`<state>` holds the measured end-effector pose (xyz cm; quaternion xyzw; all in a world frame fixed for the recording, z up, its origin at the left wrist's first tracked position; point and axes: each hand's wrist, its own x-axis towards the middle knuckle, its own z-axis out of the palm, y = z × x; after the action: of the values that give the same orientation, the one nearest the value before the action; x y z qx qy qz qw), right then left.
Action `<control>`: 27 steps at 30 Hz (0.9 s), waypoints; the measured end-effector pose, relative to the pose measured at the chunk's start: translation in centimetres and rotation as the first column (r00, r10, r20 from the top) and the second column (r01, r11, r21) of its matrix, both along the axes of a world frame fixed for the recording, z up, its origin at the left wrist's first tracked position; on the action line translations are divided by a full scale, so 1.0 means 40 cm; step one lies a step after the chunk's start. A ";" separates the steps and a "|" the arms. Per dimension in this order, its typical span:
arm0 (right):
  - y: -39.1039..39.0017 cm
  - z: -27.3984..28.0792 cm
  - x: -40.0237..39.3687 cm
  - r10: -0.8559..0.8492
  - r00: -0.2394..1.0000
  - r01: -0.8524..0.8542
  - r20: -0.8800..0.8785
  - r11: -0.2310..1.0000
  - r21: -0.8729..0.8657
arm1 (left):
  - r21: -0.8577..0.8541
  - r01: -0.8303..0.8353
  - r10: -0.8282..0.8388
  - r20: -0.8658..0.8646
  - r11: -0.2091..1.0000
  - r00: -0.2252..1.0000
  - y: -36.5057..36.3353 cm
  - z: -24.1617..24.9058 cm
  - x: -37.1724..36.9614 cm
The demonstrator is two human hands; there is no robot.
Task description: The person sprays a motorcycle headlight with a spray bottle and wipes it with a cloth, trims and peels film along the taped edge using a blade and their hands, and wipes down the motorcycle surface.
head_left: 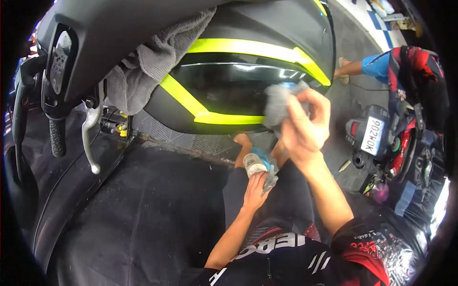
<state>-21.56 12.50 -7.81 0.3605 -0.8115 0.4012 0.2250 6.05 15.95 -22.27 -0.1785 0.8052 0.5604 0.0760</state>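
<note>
My right hand (305,126) pinches a crumpled grey cloth (278,106). That cloth is at the right end of a glossy black panel (217,78), framed by bright yellow-green tape (238,46) on dark motorcycle bodywork (267,24). Lower down, in front of my lap, my left hand (256,191) is closed around a white jar (254,163) with dark print. Another piece of grey cloth (272,178) shows beside those fingers, and something blue lies just above the jar. Part of the jar is hidden by the hand.
A grey towel (143,66) drapes over the bodywork near the handlebar grip (57,136) and a silver lever (89,133). To the right stands another motorcycle with a license plate (373,135). Near it is another person's leg (350,69). Black sheeting (143,205) spreads at lower left.
</note>
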 end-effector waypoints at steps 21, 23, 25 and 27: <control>0.009 0.007 -0.039 0.072 0.984 -0.054 -0.163 0.992 0.110 | 0.005 -0.111 0.111 -0.043 0.994 0.993 0.025 -0.024 -0.013; 0.058 -0.007 -0.021 -0.010 1.000 0.014 -0.029 0.991 0.136 | 0.027 -0.131 0.133 -0.056 0.991 0.990 0.031 -0.024 -0.003; 0.026 0.016 -0.016 0.008 0.998 0.002 -0.066 0.987 0.161 | 0.023 -0.115 0.116 -0.056 0.993 0.992 0.036 -0.036 -0.022; -0.067 0.060 -0.006 0.090 0.988 -0.059 -0.125 0.971 0.232 | 0.020 -0.071 0.072 -0.036 0.997 0.997 0.045 -0.032 -0.014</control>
<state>-21.81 9.83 -5.40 0.4405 -0.8209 0.2884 0.2213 5.51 17.77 -23.53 -0.1963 0.7942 0.5735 0.0426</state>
